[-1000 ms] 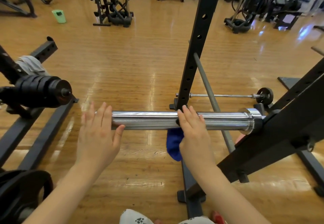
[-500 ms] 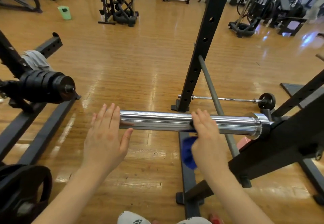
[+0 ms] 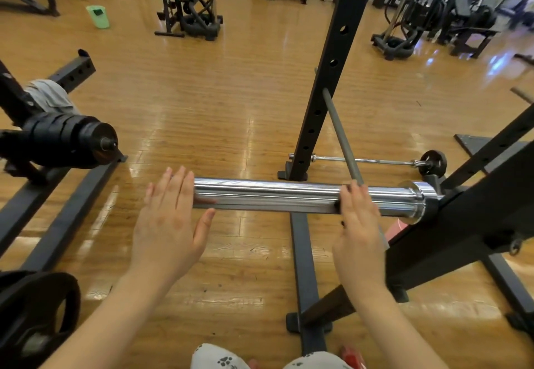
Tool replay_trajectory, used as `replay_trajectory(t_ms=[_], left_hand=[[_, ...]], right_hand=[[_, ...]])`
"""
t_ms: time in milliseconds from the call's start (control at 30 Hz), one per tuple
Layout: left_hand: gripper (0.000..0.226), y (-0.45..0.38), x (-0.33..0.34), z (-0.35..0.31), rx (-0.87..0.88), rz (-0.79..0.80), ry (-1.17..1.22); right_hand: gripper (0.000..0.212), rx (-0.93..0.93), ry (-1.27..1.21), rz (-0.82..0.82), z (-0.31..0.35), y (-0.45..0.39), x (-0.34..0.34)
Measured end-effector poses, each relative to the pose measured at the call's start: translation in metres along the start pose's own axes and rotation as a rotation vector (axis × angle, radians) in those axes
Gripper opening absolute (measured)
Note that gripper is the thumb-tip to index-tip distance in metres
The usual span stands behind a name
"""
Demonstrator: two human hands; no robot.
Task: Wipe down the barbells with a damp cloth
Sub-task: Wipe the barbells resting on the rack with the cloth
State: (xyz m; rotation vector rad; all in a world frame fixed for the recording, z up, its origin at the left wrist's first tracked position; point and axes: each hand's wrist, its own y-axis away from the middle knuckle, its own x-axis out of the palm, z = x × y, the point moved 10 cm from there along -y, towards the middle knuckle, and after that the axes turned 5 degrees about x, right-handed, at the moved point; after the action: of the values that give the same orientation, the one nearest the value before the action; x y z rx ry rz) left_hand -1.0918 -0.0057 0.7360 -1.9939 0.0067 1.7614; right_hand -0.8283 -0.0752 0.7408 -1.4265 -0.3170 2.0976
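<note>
Two hands met the polished chrome barbell sleeve [image 3: 277,196] racked on the black steel rack [image 3: 474,224]: left hand [image 3: 170,221] flat against its free end, right hand [image 3: 359,224] draped over it near the collar, the cloth unseen; heavy, rigid, probably slippery.

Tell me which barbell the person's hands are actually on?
The thick chrome barbell sleeve resting in the rack, with both hands on it. The thin barbell lies untouched on the floor behind; the plate-loaded one sits left.
</note>
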Motion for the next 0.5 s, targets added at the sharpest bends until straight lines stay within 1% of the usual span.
replay_trajectory(t_ms=[67,100,133,200,233,300,333,433,467,500], left_hand=[[0.07,0.0,0.0,-0.001,0.001,-0.008,0.011],[0.07,0.0,0.0,-0.001,-0.002,-0.013,0.02],[0.07,-0.001,0.0,-0.002,-0.007,-0.018,0.028],[0.071,-0.002,-0.001,-0.002,-0.006,-0.022,0.027],[0.073,-0.002,-0.002,-0.001,-0.001,-0.022,0.016],[0.074,-0.002,-0.002,-0.001,0.025,-0.019,-0.01],[0.075,-0.003,-0.002,-0.002,0.04,-0.016,-0.019],[0.075,-0.003,-0.003,-0.002,0.063,-0.017,-0.019],[0.076,-0.003,-0.004,-0.002,0.062,-0.017,-0.015],[0.076,-0.004,-0.004,-0.002,0.059,-0.014,-0.009]], right_hand=[[0.08,0.093,-0.011,-0.041,-0.014,0.003,-0.001],[0.083,0.099,-0.021,-0.059,-0.009,0.005,0.001],[0.086,0.067,-0.029,-0.064,0.004,0.006,0.007],[0.091,-0.062,-0.059,-0.022,0.039,0.011,0.024],[0.089,-0.121,-0.084,0.011,0.052,0.015,0.031],[0.074,-0.192,-0.111,0.037,0.056,0.017,0.033],[0.068,-0.185,-0.11,0.028,0.047,0.015,0.028],[0.062,-0.058,-0.055,-0.065,0.005,0.011,0.008],[0.066,-0.006,-0.039,-0.1,-0.003,0.01,0.004],[0.075,0.035,-0.035,-0.121,-0.004,0.011,0.005]])
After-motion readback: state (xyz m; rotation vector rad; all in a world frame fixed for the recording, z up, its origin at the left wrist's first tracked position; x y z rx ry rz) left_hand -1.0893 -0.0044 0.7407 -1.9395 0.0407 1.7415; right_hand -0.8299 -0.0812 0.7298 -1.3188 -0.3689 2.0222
